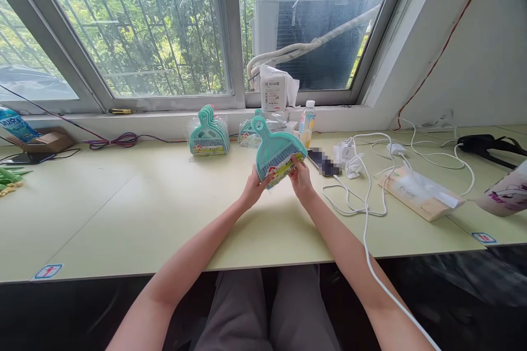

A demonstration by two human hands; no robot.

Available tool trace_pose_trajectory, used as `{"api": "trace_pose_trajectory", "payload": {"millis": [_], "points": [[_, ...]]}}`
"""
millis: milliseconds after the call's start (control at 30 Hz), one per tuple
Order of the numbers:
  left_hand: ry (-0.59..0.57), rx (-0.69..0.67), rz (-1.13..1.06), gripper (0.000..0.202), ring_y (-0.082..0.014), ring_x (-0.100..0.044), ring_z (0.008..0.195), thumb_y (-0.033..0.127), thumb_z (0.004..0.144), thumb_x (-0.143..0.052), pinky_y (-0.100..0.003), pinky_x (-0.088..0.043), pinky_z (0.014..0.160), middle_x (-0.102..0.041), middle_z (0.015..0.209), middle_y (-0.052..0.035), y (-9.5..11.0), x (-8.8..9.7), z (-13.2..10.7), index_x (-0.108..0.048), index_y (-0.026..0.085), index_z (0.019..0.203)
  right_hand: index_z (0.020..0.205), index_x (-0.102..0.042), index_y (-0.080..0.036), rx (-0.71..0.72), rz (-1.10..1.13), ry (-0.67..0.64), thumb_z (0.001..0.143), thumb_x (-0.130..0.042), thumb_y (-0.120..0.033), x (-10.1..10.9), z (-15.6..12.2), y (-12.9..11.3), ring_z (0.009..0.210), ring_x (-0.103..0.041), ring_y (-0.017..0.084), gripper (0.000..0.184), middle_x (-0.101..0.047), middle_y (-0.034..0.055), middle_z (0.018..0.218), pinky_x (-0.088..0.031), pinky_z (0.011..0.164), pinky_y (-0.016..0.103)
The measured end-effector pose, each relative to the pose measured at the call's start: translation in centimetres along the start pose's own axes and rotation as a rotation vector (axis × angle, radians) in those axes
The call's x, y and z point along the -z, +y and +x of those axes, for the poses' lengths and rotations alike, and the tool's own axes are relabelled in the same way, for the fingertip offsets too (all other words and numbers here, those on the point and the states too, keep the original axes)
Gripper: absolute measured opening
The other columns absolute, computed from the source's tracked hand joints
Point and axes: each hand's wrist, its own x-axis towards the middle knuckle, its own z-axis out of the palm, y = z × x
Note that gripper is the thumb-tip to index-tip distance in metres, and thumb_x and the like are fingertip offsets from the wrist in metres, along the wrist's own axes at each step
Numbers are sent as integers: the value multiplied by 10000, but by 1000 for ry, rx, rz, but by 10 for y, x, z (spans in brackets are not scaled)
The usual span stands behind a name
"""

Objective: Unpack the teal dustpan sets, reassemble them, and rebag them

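A small teal dustpan-and-brush set [275, 149] with a paper label is held up over the middle of the pale green desk [144, 219]. My left hand [254, 186] grips its lower left edge and my right hand [300, 176] pinches the label at its lower right. Behind it, a bagged stack of the same teal sets [208, 132] stands near the window sill. A second bagged stack [248, 132] sits just right of that, partly hidden by the held set.
A drink bottle [307, 120] and a white packet [275, 89] stand by the window. White cables [366, 192], chargers, a phone [323, 162] and a tissue pack [420, 193] lie at the right. A cup [504, 193] is at the far right; a box [45, 141] at the far left.
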Motion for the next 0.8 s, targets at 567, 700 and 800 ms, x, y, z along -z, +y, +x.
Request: {"api": "trace_pose_trajectory", "payload": {"millis": [567,700,800], "points": [[81,33,-62,424,-235,-610,1001,514,881,-495,-358,-505,814,-633,1079,-76,1,-1,-7,-443,202,1162,810,-597,-222,-215,-118,80,644,-757,-496,6,5,4,682,-637,158,358,-689,3,790,-547,586,259],[47,0,46,413,-246,-602,1018,489,842,-572,-362,-493,837,-626,1071,-74,5,0,-7,-464,206,1123,800,-601,-217,-212,-137,130,676,-735,-505,12,10,8,640,-635,162,341,-680,8,721,-539,558,265],[-10,31,78,490,-265,-609,1004,469,782,-653,-370,-506,799,-638,1025,-74,8,-2,-8,-449,202,1139,813,-609,-216,-225,-182,122,666,-745,-535,17,13,7,615,-634,160,376,-683,14,716,-538,543,265]]}}
